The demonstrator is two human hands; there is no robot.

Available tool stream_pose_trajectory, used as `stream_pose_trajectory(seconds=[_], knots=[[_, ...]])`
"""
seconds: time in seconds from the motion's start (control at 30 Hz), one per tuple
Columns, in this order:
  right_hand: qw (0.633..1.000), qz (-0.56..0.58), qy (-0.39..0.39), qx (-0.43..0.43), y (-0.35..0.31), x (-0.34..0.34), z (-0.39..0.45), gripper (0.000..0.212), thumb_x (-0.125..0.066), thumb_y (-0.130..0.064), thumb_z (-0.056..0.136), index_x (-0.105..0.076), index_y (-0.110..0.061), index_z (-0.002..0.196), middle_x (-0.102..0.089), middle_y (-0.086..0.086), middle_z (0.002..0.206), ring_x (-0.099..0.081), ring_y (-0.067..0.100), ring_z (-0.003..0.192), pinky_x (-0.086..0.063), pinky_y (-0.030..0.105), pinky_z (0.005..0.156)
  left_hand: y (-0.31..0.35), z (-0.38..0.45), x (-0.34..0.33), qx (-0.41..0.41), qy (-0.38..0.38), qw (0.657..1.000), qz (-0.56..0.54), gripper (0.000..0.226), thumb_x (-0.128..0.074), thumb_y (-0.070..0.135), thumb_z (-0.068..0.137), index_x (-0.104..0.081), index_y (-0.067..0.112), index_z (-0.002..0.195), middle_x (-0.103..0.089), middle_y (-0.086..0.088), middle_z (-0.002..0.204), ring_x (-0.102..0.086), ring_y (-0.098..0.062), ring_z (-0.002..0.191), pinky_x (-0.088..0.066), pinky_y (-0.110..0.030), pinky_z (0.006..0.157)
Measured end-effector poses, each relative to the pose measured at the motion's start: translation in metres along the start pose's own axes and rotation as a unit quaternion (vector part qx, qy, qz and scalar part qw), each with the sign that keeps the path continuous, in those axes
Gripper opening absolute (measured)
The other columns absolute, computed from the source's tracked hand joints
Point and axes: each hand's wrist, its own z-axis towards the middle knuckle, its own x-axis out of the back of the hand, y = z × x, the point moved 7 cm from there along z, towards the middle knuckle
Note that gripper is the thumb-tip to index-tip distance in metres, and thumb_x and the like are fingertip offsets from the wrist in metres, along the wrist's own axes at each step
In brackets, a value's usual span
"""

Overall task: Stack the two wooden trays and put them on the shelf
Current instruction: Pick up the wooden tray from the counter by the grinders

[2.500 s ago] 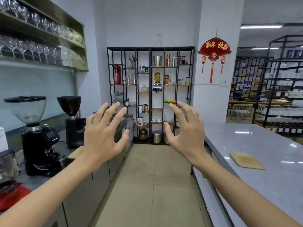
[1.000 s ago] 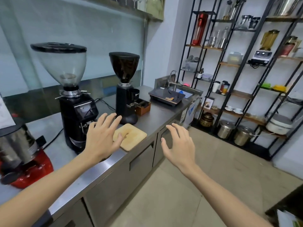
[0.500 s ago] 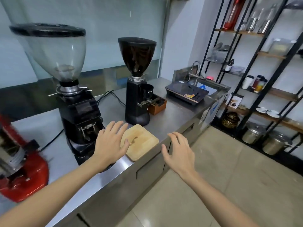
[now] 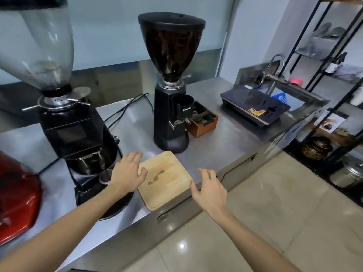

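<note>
Stood along a pale blue wall [image 4: 110, 26]: steel counter [image 4: 225, 138], two dark coffee grinders [image 4: 169, 81], a sink tap [image 4: 275, 65]. Shone with lamp glare: beige tiled floor [image 4: 265, 222]. Rose at right: black metal shelving [image 4: 324, 61].

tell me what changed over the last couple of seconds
The view turned from the aisle to the steel counter. Both hands came down to the wooden tray: left hand at its left edge, right hand at its right corner. Neither has closed a grip. The tray and grinders stayed put.
</note>
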Motion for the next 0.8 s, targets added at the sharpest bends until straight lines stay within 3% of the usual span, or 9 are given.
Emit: stream_pose_trajectory(seconds=[0.17, 0.33, 0.47, 0.63, 0.8], knots=[[0.997, -0.006, -0.069, -0.028, 0.016, -0.033, 0.029, 0.055, -0.048, -0.055, 0.097, -0.047, -0.024, 0.142, -0.058, 0.005, 0.133, -0.071, 0.036, 0.101, -0.054, 0.042, 0.075, -0.017, 0.021, -0.034, 0.043, -0.041, 0.998, -0.006, 0.06, -0.055, 0.036, 0.095, -0.043, 0.009, 0.148, -0.048, -0.009, 0.15, -0.046, -0.034, 0.135, -0.046, -0.051, 0.103], [0.988, -0.004, -0.138, -0.067, 0.025, -0.068, 0.048, 0.06, -0.049, -0.059, 0.095, -0.042, -0.026, 0.145, -0.061, 0.009, 0.135, -0.067, 0.042, 0.11, -0.054, 0.046, 0.087, -0.036, 0.041, -0.062, 0.069, -0.083, 0.994, -0.009, 0.063, -0.052, 0.038, 0.097, -0.038, 0.01, 0.152, -0.044, -0.009, 0.154, -0.044, -0.032, 0.138, -0.045, -0.049, 0.105], [0.977, 0.004, -0.186, -0.099, 0.031, -0.093, 0.06, 0.067, -0.051, -0.061, 0.092, -0.035, -0.024, 0.145, -0.067, 0.014, 0.125, -0.066, 0.041, 0.11, -0.051, 0.045, 0.084, -0.051, 0.06, -0.085, 0.085, -0.127, 0.988, -0.023, 0.064, -0.05, 0.039, 0.098, -0.033, 0.013, 0.153, -0.042, -0.008, 0.154, -0.044, -0.032, 0.136, -0.047, -0.048, 0.102], [0.964, 0.027, -0.227, -0.137, 0.03, -0.117, 0.068, 0.068, -0.054, -0.062, 0.091, -0.036, -0.022, 0.143, -0.071, 0.01, 0.119, -0.066, 0.035, 0.111, -0.045, 0.04, 0.078, -0.062, 0.081, -0.115, 0.099, -0.184, 0.978, 0.001, 0.065, -0.046, 0.045, 0.097, -0.031, 0.014, 0.152, -0.044, -0.009, 0.148, -0.045, -0.031, 0.133, -0.048, -0.047, 0.099], [0.952, 0.062, -0.247, -0.169, 0.028, -0.129, 0.069, 0.062, -0.058, -0.058, 0.091, -0.041, -0.016, 0.134, -0.069, 0.01, 0.118, -0.065, 0.034, 0.111, -0.055, 0.042, 0.086, -0.068, 0.09, -0.139, 0.117, -0.222, 0.968, 0.032, 0.055, -0.038, 0.049, 0.098, -0.042, 0.013, 0.139, -0.051, -0.008, 0.131, -0.05, -0.03, 0.123, -0.048, -0.046, 0.094]])
